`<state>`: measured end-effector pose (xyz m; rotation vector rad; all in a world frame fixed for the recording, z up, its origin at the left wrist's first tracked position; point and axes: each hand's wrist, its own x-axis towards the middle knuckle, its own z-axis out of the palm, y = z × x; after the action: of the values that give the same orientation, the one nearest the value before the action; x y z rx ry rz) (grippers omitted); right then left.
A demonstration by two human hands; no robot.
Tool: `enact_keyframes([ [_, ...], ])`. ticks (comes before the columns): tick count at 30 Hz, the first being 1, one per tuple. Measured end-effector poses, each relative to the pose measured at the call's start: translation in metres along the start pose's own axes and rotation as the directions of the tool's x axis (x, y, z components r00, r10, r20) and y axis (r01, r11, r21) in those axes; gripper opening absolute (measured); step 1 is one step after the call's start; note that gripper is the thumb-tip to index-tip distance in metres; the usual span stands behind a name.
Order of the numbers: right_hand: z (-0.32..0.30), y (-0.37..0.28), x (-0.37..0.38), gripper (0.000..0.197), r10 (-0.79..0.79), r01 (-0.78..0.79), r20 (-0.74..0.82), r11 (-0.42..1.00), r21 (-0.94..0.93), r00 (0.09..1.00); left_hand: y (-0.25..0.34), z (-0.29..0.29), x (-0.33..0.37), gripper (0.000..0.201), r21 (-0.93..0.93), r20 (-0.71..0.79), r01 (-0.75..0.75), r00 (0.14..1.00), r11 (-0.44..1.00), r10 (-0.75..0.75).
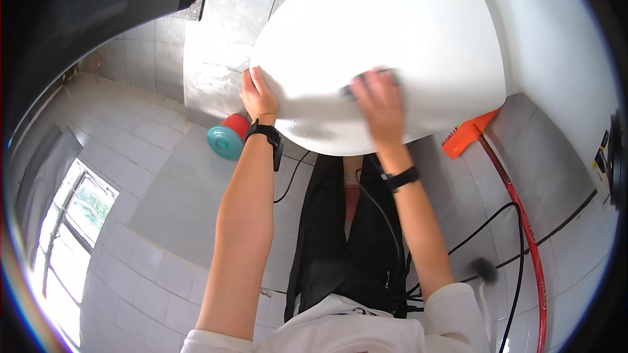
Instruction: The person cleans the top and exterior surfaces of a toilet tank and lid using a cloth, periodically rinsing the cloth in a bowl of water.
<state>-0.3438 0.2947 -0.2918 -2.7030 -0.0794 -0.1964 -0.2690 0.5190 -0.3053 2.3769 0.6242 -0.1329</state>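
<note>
A large white panel (pixel 379 33), smooth and rounded at its near edge, fills the upper middle of the view. My left hand (pixel 260 96) grips its left edge, the thumb and fingers closed over the rim. On the panel's surface lies my right hand (pixel 379 101), blurred by motion, bent over a dark cloth or pad (pixel 386 76) that sticks out around the fingers. The blur hides what exactly this dark piece is. Both wrists carry black bands.
An orange broom head (pixel 468 134) with a red handle (pixel 523 216) leans at the right. Black cables (pixel 521 248) trail over the grey floor tiles. Left of my left wrist lies a teal and red round object (pixel 227 139). A dark round brush-like thing (pixel 484 269) is at lower right.
</note>
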Motion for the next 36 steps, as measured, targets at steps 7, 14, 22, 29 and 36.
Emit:
enact_keyframes([
  [7, -0.069, 0.139, 0.013, 0.036, 0.371, -0.368, -0.333, 0.927, 0.076, 0.867, -0.003, 0.005, -0.001, 0.043, -0.021, -0.043, -0.052, 0.998, 0.998, 0.051],
  [14, -0.046, 0.089, -0.02, 0.037, 0.316, -0.345, -0.273, 0.936, -0.063, 0.909, -0.003, 0.006, 0.001, 0.044, -0.026, -0.025, -0.036, 0.999, 0.999, 0.035],
  [22, -0.001, -0.058, -0.057, 0.047, -0.227, 0.149, 0.26, 0.946, 0.286, 0.939, -0.006, 0.009, 0.001, 0.043, -0.017, -0.049, -0.035, 0.998, 0.999, 0.034],
  [29, -0.01, 0.025, 0.003, 0.039, -0.004, 0.004, 0.003, 1.0, -0.022, 1.0, -0.004, 0.005, 0.001, 0.043, -0.014, -0.02, -0.002, 1.0, 1.0, 0.002],
  [36, -0.04, 0.121, 0.095, 0.036, 0.195, -0.235, -0.395, 0.97, -0.055, 0.898, -0.005, 0.011, -0.001, 0.043, -0.054, -0.038, -0.04, 0.999, 0.998, 0.038],
])
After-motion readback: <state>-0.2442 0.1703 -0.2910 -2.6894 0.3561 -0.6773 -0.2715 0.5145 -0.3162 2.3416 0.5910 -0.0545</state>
